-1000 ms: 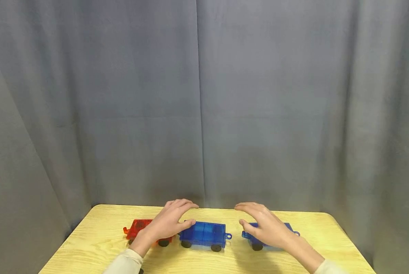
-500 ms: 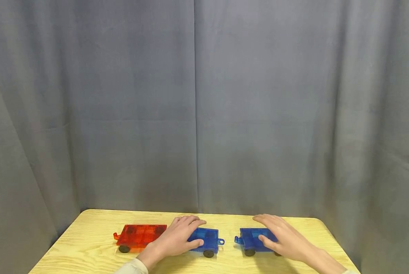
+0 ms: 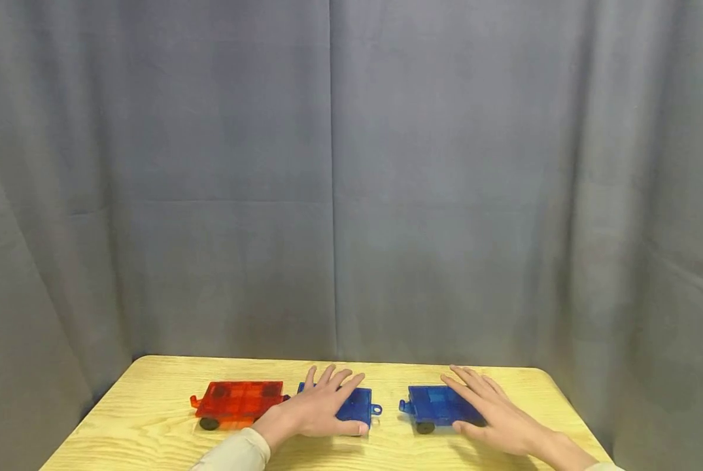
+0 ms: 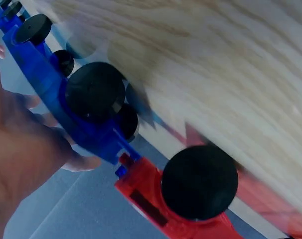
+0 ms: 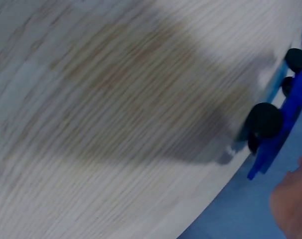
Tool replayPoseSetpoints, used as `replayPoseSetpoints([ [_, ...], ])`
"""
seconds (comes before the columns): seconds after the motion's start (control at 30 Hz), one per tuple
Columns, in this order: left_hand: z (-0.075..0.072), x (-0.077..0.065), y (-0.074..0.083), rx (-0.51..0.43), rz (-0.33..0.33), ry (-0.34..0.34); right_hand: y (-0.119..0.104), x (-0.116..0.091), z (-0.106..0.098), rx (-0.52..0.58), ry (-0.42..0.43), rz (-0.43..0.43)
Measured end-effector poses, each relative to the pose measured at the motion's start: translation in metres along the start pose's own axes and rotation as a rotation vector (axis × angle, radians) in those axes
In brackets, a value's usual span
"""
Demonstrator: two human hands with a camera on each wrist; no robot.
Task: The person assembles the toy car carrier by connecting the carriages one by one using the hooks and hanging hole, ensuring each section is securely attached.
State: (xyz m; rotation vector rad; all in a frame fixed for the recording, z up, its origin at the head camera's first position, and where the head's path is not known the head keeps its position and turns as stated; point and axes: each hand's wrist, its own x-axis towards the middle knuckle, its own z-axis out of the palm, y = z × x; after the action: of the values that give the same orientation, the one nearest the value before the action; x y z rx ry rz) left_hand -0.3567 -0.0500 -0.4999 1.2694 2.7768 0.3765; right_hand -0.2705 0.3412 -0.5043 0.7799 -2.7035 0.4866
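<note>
Three toy train cars of see-through plastic with black wheels stand in a row on the table. In the head view the red car (image 3: 242,400) is at left, a blue car (image 3: 358,407) in the middle and another blue car (image 3: 436,407) at right. The left wrist view shows the red car's end (image 4: 146,199) coupled to the middle blue car. My left hand (image 3: 322,409), fingers spread, is over the middle car and hides part of it. Over the right car's near end is my right hand (image 3: 498,418), fingers extended. A gap separates the two blue cars.
The light wooden table (image 3: 151,418) has rounded far corners. Grey curtains (image 3: 222,229) hang behind it and along both sides. A hook on the red car points left, and the middle car's loop (image 3: 377,409) faces the right car's hook (image 3: 406,406).
Both hands have straightened and spread their fingers. Relative to the cars, both have shifted right, baring the red car and the right car's left part. The view has tilted slightly; the cars keep their spacing.
</note>
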Motion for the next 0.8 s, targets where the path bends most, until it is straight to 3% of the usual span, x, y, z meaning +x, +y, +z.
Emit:
replayPoseSetpoints([
  [0.13, 0.004, 0.005, -0.001, 0.025, 0.004, -0.054, 0.011, -0.003, 0.005, 0.025, -0.039, 0.018],
  [0.33, 0.005, 0.01, 0.001, 0.032, 0.025, -0.078, 0.026, -0.009, 0.008, 0.049, -0.048, 0.058],
  [0.53, 0.005, 0.013, 0.004, 0.031, 0.05, -0.056, 0.028, -0.015, 0.005, 0.056, -0.012, 0.081],
  [0.8, 0.003, 0.016, 0.0, 0.035, 0.034, -0.018, 0.033, -0.012, 0.013, -0.053, 0.053, -0.003],
])
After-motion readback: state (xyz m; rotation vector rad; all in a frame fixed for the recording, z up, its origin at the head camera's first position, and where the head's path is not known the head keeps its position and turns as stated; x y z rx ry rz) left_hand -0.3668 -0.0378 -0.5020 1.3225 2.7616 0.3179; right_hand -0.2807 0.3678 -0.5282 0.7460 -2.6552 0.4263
